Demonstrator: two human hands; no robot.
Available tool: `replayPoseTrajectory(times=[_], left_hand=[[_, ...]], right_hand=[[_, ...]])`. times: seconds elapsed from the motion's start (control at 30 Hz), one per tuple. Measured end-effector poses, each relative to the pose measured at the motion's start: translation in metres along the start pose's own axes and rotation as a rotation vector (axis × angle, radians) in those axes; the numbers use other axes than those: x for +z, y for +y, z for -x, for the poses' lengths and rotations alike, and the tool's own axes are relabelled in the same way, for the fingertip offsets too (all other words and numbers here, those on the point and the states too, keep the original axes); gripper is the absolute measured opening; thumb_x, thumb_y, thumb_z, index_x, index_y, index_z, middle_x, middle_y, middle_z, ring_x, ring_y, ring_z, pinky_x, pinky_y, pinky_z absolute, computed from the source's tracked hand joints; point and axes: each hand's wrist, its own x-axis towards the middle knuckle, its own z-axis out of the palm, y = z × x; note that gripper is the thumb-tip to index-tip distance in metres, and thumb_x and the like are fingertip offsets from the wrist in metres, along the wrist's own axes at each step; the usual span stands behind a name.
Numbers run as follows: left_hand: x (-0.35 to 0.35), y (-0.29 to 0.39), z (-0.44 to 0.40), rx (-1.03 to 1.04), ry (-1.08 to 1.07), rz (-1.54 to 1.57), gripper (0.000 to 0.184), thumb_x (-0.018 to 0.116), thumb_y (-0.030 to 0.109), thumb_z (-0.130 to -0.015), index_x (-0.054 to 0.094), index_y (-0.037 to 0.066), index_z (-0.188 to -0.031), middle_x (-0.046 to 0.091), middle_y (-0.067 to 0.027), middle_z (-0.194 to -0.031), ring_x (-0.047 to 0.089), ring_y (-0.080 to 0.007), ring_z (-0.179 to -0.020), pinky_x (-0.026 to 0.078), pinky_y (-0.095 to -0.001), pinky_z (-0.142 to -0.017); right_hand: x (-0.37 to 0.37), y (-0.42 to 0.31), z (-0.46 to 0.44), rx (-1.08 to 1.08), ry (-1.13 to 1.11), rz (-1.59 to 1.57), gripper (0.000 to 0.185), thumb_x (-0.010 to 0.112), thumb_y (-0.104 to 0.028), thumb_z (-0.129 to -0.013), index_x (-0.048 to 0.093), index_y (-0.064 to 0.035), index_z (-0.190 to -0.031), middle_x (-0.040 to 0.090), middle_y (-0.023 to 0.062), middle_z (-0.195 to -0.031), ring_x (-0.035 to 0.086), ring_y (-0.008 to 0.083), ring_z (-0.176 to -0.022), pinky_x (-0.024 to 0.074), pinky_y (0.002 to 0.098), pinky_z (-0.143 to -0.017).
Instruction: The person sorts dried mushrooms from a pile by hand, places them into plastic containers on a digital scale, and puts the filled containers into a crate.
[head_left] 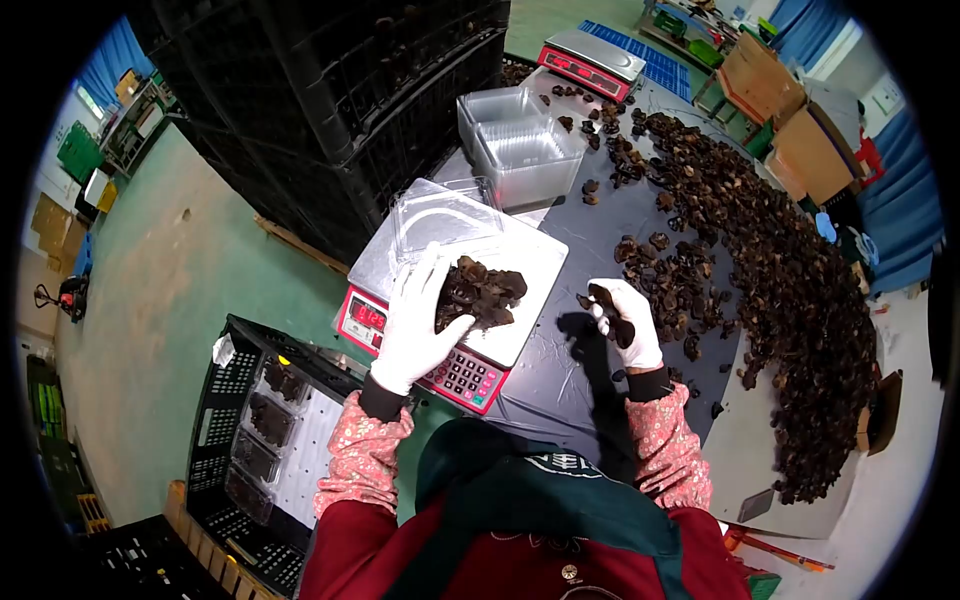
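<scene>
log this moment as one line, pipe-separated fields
left hand: open, at dark pile on scale | right hand: gripping dark pieces over table | display: lit red | large heap: table's right side

1. I see green floor (140, 300) spreading left of the left hand (418, 320).
2. Far beyond the right hand (637, 330), I make out blue curtains (905, 210) near a bright window (838, 48).
3. Beside them I see a pale wall (868, 70).

Metal scale pan (541, 262), glossy plastic tubs (540, 163)
</scene>
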Motion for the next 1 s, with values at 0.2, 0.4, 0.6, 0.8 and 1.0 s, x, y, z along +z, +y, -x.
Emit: replayPoseTrajectory(times=[0.2,0.4,0.6,0.8,1.0], left_hand=[[-0.022,-0.021,0.006,-0.128,0.370,0.441,0.065,0.060,0.002,-0.086,0.038,0.001,-0.147,0.040,-0.0142,-0.150,0.041,-0.0260,-0.137,0.032,-0.0384,-0.114],[-0.067,-0.043,0.027,-0.369,0.905,0.656,0.034,0.044,0.019,-0.104,0.057,-0.003,-0.127,0.063,-0.0132,-0.121,0.065,-0.0222,-0.102,0.052,-0.0321,-0.086],[-0.074,-0.061,0.076,-0.433,1.011,0.765,0.030,0.046,0.020,-0.104,0.061,-0.003,-0.118,0.064,-0.0119,-0.112,0.064,-0.0178,-0.094,0.050,-0.0297,-0.081],[-0.049,-0.049,0.078,-0.541,0.883,0.699,0.030,0.046,0.019,-0.104,0.060,-0.003,-0.119,0.064,-0.0126,-0.113,0.064,-0.0167,-0.095,0.050,-0.0295,-0.084],[0.002,-0.025,0.044,-0.260,0.187,0.193,0.089,0.078,0.026,-0.075,0.035,0.005,-0.150,0.031,-0.0224,-0.155,0.026,-0.0380,-0.145,0.020,-0.0464,-0.118]], right_hand=[[-0.036,0.056,0.006,0.121,0.152,0.053,0.017,0.057,-0.009,-0.092,0.071,-0.0009,-0.097,0.069,0.0010,-0.088,0.061,0.0087,-0.075,0.0487,0.0233,-0.070],[-0.034,0.093,0.008,-0.004,0.342,0.447,0.013,0.059,-0.008,-0.095,0.069,-0.0004,-0.096,0.068,0.0004,-0.085,0.058,0.0062,-0.076,0.0468,0.0221,-0.071],[-0.027,0.083,0.018,-0.140,0.356,0.600,0.017,0.062,-0.011,-0.090,0.070,0.0001,-0.100,0.072,0.0076,-0.091,0.066,0.0158,-0.084,0.0511,0.0291,-0.081],[-0.012,0.077,0.005,-0.185,0.242,0.628,0.014,0.061,-0.009,-0.094,0.071,-0.0016,-0.101,0.067,0.0005,-0.080,0.057,0.0072,-0.066,0.0455,0.0231,-0.061],[0.078,-0.030,-0.026,-0.186,0.049,0.256,0.015,0.065,-0.015,-0.094,0.070,-0.0018,-0.099,0.064,-0.0030,-0.078,0.048,0.0016,-0.057,0.0371,0.0196,-0.051]])
